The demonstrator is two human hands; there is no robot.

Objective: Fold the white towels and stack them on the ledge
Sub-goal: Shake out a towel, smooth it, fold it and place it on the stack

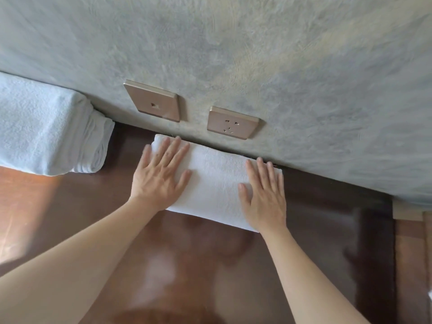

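A folded white towel (216,181) lies on the dark wooden ledge (327,206), its far edge against the wall. My left hand (161,174) presses flat on its left end with fingers spread and straight. My right hand (263,195) lies flat on its right end, fingers straight and pointing at the wall. A thicker stack of folded white towels (46,132) sits on the ledge at the far left, apart from the towel under my hands.
A grey textured wall (257,54) rises behind the ledge, carrying a metal switch plate (153,100) and a metal socket plate (232,122) just above the towel. The ledge's right end stops near a lighter wooden strip (409,253).
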